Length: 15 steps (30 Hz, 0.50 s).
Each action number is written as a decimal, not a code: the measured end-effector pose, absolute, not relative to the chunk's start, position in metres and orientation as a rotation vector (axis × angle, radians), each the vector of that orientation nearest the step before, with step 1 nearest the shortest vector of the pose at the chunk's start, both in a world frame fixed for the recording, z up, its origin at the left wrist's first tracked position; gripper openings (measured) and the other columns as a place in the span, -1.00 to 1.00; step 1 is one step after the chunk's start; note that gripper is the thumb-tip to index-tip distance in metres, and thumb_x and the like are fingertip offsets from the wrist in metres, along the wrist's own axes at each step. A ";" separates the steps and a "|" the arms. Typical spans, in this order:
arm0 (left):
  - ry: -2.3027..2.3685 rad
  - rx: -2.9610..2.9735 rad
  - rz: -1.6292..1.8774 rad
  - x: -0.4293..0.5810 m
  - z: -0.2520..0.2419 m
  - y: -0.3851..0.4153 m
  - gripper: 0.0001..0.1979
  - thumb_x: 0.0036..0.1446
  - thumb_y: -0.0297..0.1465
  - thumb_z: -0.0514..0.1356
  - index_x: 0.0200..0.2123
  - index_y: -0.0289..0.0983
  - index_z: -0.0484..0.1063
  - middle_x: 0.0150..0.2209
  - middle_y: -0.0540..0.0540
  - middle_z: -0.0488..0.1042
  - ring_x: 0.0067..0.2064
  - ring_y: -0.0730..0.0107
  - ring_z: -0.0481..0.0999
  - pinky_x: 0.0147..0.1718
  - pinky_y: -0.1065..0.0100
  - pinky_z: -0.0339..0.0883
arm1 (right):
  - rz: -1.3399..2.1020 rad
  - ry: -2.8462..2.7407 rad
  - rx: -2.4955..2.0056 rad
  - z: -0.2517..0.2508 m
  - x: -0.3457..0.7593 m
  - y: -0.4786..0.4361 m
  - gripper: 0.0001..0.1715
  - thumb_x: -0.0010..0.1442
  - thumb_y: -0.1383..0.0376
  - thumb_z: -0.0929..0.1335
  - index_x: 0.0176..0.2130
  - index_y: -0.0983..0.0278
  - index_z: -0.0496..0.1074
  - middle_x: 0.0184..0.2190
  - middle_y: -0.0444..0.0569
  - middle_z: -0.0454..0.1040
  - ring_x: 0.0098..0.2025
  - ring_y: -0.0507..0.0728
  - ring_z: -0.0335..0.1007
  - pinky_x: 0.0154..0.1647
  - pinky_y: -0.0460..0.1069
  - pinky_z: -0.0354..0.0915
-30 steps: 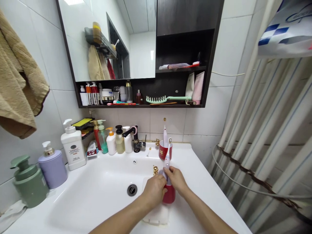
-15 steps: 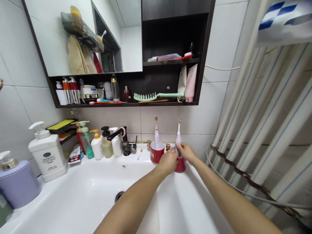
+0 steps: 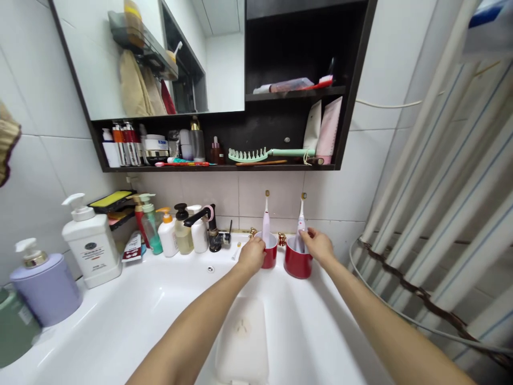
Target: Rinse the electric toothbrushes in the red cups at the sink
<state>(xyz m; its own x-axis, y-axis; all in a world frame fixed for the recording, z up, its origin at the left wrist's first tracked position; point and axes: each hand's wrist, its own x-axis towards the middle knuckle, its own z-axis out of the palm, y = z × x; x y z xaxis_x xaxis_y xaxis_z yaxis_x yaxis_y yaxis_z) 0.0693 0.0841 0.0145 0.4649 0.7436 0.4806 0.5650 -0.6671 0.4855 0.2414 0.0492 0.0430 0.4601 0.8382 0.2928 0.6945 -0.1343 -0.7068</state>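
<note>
Two red cups stand side by side on the sink's back right rim, each with an upright electric toothbrush in it. My left hand (image 3: 252,255) is closed at the left side of the left red cup (image 3: 271,256); its fingertips are partly hidden. The pink electric toothbrush (image 3: 266,222) leans against that cup's inside. Over the rim of the right red cup (image 3: 297,264), my right hand (image 3: 319,246) has its fingertips pinched at the handle of the white electric toothbrush (image 3: 301,222). A gold handle (image 3: 282,239) shows on the right cup's left side.
A white sink (image 3: 160,305) lies in front, with a pale oblong container (image 3: 242,337) in it. Left of the cups are a black faucet (image 3: 214,230) and several pump bottles (image 3: 185,235). A dark cabinet (image 3: 276,128) hangs above; a pale folded curtain (image 3: 441,230) is at right.
My left hand has moved left from the right cup to the left cup. My right hand stays at the white toothbrush, whose head has turned. The view has shifted, showing the container in the sink.
</note>
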 end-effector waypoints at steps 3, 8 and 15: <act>1.114 2.465 1.006 0.057 0.008 0.067 -0.84 -0.24 -0.57 0.00 -0.56 -0.26 0.30 -0.40 -0.09 0.31 -0.27 0.29 0.24 -0.30 0.35 0.07 | 0.091 -1.316 -1.797 0.045 0.212 0.036 -0.60 0.03 0.25 0.12 -0.12 0.37 0.10 -0.10 0.10 0.13 -0.07 0.14 0.02 -0.07 0.04 -0.04; 1.149 2.539 0.877 0.025 -0.014 0.025 -0.81 -0.19 -0.54 -0.05 -0.48 -0.28 0.31 -0.36 -0.08 0.32 -0.27 0.35 0.23 -0.28 0.39 0.08 | 0.260 -1.533 -1.731 0.015 0.156 0.025 -0.64 -0.02 0.23 0.19 -0.21 0.38 0.20 -0.24 0.02 0.28 -0.24 0.06 0.21 -0.22 0.00 0.13; 1.303 2.517 0.607 -0.008 -0.037 -0.015 -0.78 -0.17 -0.52 -0.06 -0.42 -0.31 0.31 -0.28 -0.05 0.30 -0.24 0.41 0.22 -0.25 0.43 0.08 | 0.504 -1.685 -1.721 -0.028 0.113 0.012 -0.74 0.03 0.28 0.16 -0.25 0.34 0.22 -0.29 -0.06 0.29 -0.33 0.01 0.25 -0.35 0.00 0.21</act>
<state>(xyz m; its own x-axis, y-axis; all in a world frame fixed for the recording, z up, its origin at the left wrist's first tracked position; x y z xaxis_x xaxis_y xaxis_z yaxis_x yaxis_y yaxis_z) -0.0081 -0.0149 -0.0373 0.5156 0.8195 0.2501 0.7188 -0.5726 0.3942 0.1134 0.0115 -0.0280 0.0924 0.9800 0.1763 0.7220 0.0560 -0.6897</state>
